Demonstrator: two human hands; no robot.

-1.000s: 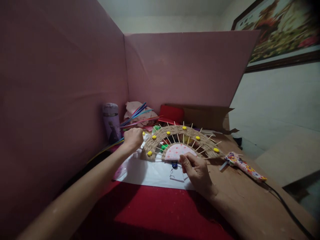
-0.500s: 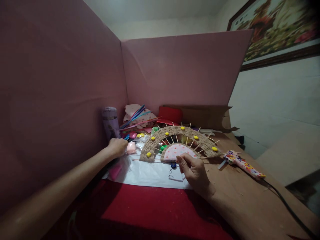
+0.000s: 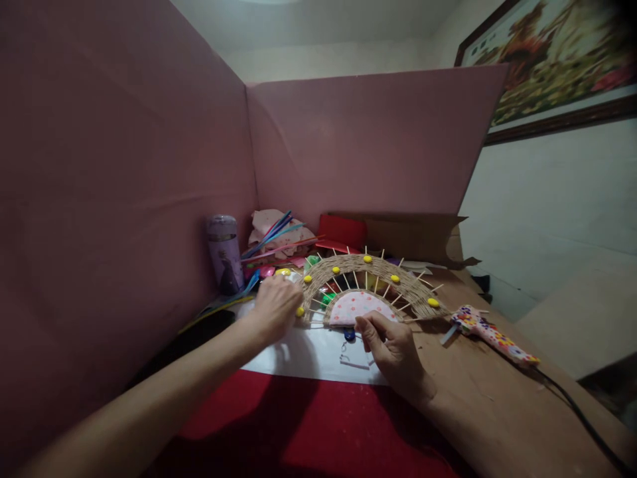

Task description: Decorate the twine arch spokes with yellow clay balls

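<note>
A half-round fan of woven twine (image 3: pixel 371 273) lies on a white sheet (image 3: pixel 308 348), with thin wooden sticks fanning out of it, yellow beads along its arc and a pink dotted centre (image 3: pixel 359 307). My left hand (image 3: pixel 276 304) rests at the fan's left end beside a yellow bead (image 3: pixel 299 311), fingers curled; what they hold is hidden. My right hand (image 3: pixel 393 348) sits at the fan's lower edge under the pink centre, thumb and fingers pinched at the rim.
A floral-patterned glue gun (image 3: pixel 490 332) with a black cord lies at the right on the brown table. A purple bottle (image 3: pixel 223 253), coloured straws (image 3: pixel 271 232), a red box (image 3: pixel 343 231) and small beads stand behind the fan. Pink board walls close off the left and back.
My left hand reached out left toward the bottle and small pieces, then came back to the fan's left end. My right hand stayed at the fan's lower edge.
</note>
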